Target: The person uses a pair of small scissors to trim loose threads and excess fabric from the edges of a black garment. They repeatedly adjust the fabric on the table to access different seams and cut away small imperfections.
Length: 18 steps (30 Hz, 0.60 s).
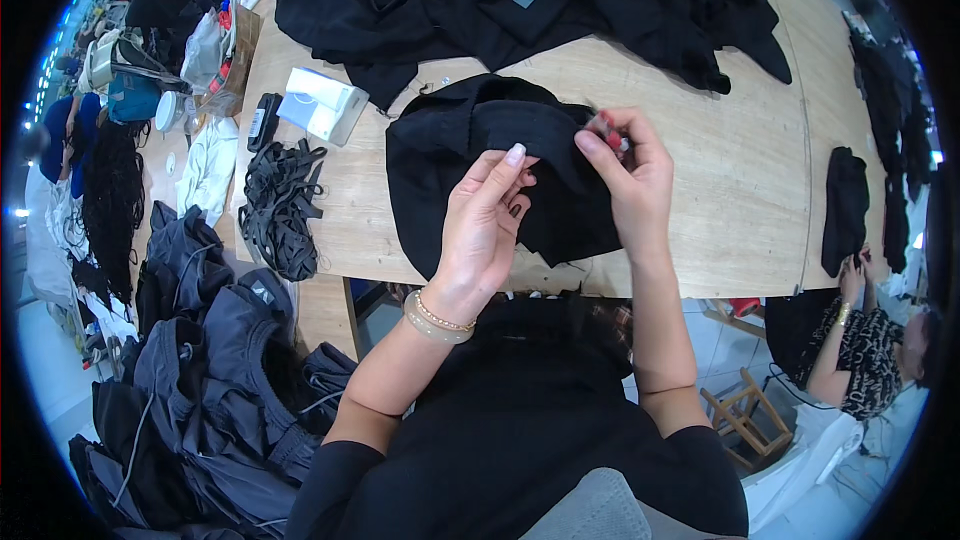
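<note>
A black garment (425, 175) with a stitched waistband (520, 125) lies bunched on the wooden table before me. My left hand (482, 215) is closed at the waistband's lower edge, thumb against curled fingers, pinching the cloth. Bracelets circle that wrist. At the band's right end, my right hand (640, 165) grips a small red-and-grey thing (608, 135) between thumb and fingers. Its kind cannot be made out, since the fingers cover most of it.
Black garments (450, 10) pile along the table's far side. At left are a white-and-blue box (320, 105), a dark bottle-like item (263, 122) and tangled black strips (280, 210). Dark drawstring garments (215, 380) heap lower left. Another person (860, 340) handles black cloth at right, near a wooden stool (748, 420).
</note>
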Each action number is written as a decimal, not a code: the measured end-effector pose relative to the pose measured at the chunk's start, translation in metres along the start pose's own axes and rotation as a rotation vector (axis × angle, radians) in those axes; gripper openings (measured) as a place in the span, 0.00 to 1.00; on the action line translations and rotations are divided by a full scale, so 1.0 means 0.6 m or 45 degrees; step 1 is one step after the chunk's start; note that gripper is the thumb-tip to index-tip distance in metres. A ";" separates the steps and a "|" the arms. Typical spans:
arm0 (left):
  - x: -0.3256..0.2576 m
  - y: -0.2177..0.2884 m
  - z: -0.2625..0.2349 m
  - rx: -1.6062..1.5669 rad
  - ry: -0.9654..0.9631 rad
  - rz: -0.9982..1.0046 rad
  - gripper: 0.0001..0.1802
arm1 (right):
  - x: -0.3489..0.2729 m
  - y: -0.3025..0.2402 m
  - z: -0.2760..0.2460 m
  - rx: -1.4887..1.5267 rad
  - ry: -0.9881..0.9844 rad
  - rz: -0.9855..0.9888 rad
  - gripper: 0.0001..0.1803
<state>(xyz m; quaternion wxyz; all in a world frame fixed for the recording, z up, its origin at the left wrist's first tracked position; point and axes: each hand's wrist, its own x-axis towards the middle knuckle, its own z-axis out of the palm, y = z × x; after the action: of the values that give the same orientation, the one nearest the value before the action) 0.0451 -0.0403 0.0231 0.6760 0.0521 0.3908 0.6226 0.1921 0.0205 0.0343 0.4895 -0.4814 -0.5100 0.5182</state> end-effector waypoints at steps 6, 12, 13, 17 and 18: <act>-0.006 0.004 0.016 0.015 -0.010 -0.023 0.04 | -0.019 -0.014 -0.037 -0.677 0.071 -0.544 0.16; -0.008 -0.003 0.015 -0.046 -0.057 -0.041 0.06 | -0.030 0.000 -0.024 -0.821 0.144 -0.631 0.16; -0.008 -0.003 0.016 -0.044 -0.053 -0.040 0.06 | -0.030 0.000 -0.021 -0.827 0.145 -0.631 0.16; -0.010 -0.007 0.016 -0.052 -0.044 -0.037 0.06 | -0.031 -0.001 -0.012 -0.858 0.139 -0.653 0.16; -0.010 -0.009 0.015 -0.058 -0.043 -0.037 0.05 | -0.030 -0.001 -0.011 -0.867 0.134 -0.664 0.16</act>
<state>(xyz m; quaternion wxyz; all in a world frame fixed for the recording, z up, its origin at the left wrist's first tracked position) 0.0554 -0.0432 0.0289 0.6924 0.0416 0.3658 0.6205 0.1998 0.0031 0.0348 0.4429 -0.4962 -0.7307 0.1540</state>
